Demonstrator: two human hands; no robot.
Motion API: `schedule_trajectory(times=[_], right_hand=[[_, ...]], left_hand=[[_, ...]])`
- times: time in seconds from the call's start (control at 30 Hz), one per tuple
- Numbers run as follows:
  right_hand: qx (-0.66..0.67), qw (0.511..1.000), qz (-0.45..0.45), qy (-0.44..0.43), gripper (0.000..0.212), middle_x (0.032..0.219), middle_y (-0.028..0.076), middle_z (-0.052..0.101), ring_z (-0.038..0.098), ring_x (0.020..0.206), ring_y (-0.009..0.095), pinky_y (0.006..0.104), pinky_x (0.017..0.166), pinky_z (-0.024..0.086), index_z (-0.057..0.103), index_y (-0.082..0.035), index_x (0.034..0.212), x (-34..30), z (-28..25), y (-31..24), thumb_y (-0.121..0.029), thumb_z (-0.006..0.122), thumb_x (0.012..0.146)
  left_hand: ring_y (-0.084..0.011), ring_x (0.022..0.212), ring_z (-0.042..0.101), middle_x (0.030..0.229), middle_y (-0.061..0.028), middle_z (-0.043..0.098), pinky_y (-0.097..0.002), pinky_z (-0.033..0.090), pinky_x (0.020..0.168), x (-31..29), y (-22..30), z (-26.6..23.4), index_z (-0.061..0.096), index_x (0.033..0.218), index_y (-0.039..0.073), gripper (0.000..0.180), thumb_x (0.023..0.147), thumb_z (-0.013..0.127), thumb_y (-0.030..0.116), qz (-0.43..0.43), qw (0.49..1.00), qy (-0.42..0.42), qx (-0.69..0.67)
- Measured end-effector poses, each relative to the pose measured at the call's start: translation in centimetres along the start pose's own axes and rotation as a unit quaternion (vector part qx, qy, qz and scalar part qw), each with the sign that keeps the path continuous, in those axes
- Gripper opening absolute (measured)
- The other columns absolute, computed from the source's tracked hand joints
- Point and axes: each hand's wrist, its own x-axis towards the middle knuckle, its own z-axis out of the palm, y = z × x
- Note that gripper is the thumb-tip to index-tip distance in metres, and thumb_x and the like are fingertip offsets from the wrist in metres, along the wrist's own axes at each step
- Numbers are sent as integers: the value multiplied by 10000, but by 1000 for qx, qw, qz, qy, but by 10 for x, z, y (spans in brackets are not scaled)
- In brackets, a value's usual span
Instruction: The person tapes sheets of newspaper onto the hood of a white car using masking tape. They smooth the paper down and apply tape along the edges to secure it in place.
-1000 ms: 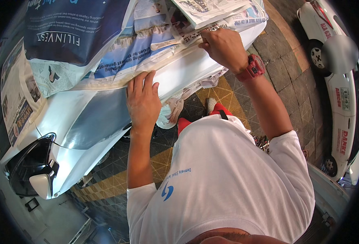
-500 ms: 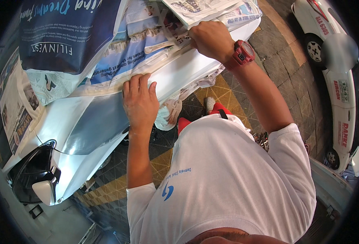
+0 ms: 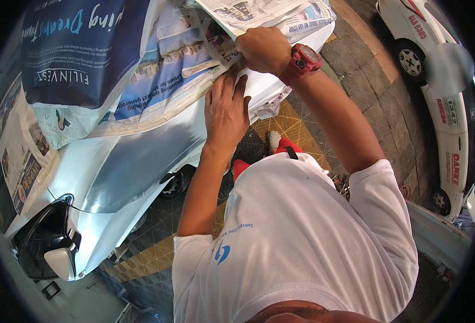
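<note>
Sheets of newspaper cover the upper part of a white car, bordered by a pale strip like masking tape. My left hand lies with its fingers stretched along that border, against the car's bare panel. Just beyond it, my right hand is closed at the edge of a loose newspaper sheet; its fingertips are hidden beneath the fist. A red watch sits on the right wrist.
The car's side mirror juts out at the lower left. Crumpled paper hangs from the panel's lower edge. A wheel shows below the car. Patterned tiles cover the floor; another white car stands at the right.
My left hand has slid right and away from me along the paper's border, close to the right hand. The right hand has shifted slightly left. The wheel has come into view.
</note>
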Motion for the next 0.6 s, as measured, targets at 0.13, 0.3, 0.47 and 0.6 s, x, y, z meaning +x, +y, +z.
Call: schedule_trajectory(times=[0.13, 0.3, 0.47, 0.6], right_hand=[[5, 999, -14, 34, 101, 809, 158, 775, 794, 826, 371, 485, 698, 639, 799, -60, 864, -10, 8, -1, -156, 796, 832], [95, 993, -59, 47, 270, 756, 135, 753, 785, 739, 363, 480, 650, 620, 800, -82, 1132, -70, 1, -22, -131, 715, 881], [56, 997, 54, 11, 246, 809, 124, 763, 777, 778, 351, 498, 692, 596, 758, -152, 1274, -93, -17, 60, -219, 709, 1043], [98, 987, 54, 114, 136, 791, 106, 763, 772, 773, 343, 491, 676, 584, 746, -133, 1075, -71, 16, 85, -252, 758, 1010]], left_hand=[[-371, 1478, 507, 1590, -135, 573, -525, 405, 1198, 4, 3, 3, 664, 1472, 55, 580, 909, 798, 99, 11, 1000, -15, 15], [-331, 1522, 482, 1702, -99, 499, -521, 377, 1234, -6, -3, 13, 673, 1490, 92, 567, 939, 798, 141, 3, 997, -47, 61], [-317, 1546, 463, 1777, -59, 418, -516, 367, 1257, -4, 5, 5, 685, 1468, 132, 527, 958, 812, 173, -7, 992, -92, 91], [-322, 1543, 463, 1790, -51, 398, -522, 361, 1265, -2, 4, 4, 687, 1465, 152, 525, 958, 817, 183, -9, 990, -103, 96]])
